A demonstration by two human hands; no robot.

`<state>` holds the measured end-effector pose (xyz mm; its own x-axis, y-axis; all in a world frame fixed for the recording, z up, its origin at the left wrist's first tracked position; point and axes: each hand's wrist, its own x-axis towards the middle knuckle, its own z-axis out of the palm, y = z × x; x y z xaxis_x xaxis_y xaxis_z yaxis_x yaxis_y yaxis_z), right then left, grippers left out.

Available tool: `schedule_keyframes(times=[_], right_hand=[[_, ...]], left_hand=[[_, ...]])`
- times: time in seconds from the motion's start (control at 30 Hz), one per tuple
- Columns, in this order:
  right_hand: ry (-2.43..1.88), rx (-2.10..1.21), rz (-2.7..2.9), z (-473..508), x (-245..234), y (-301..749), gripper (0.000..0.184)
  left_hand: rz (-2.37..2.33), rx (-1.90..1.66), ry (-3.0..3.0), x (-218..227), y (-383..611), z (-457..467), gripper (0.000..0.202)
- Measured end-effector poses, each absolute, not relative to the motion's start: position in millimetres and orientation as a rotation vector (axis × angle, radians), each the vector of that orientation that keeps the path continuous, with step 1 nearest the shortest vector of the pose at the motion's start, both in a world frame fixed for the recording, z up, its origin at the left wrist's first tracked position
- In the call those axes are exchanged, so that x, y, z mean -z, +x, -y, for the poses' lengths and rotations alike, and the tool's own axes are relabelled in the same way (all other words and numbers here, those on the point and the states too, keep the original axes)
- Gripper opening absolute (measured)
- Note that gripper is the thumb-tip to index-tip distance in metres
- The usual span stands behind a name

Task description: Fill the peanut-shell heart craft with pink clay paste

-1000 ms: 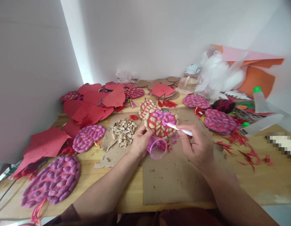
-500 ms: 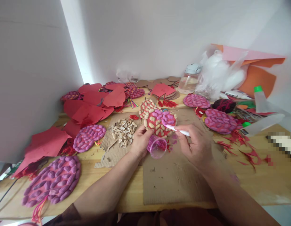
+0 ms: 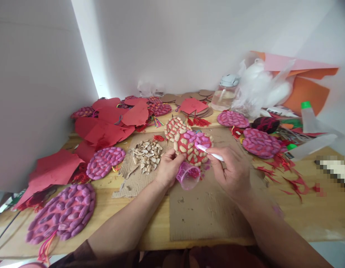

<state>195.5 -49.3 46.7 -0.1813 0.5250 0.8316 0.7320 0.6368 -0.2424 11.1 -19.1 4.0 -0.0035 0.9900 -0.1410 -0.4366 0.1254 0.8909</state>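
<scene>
My left hand (image 3: 170,167) grips the lower left edge of a round red disc (image 3: 191,149) covered with peanut shells. Shells at its upper part are bright pink; the others are tan. Closed around a white paintbrush (image 3: 215,154) is my right hand (image 3: 232,169); the pink brush tip touches or nearly touches the shells. Below the disc, a clear plastic cup (image 3: 189,176) with pink paint inside tilts beside my left thumb. Whether my left fingers also hold the cup is hidden. Another disc of tan shells (image 3: 176,127) lies just behind.
Loose shells (image 3: 147,156) lie on cardboard (image 3: 205,216) to the left. Purple shell discs (image 3: 63,216) and red sheets (image 3: 102,130) surround the work area. A jar (image 3: 224,93), plastic bag (image 3: 254,87) and green-capped bottle (image 3: 307,117) stand back right, near red scraps (image 3: 296,184).
The disc and the cup have shifted slightly right, and the cup's opening has turned a little. The brush tip has moved slightly upward on the shells.
</scene>
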Motion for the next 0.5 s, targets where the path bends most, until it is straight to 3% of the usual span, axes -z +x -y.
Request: schedule_keyframes(times=[0.5], right_hand=[[-0.995,0.253,1.885,49.9,-44.7,194.8,0.013]], left_hand=[[-0.988,-1.313,0.874,0.2,9.4,19.2,0.033]])
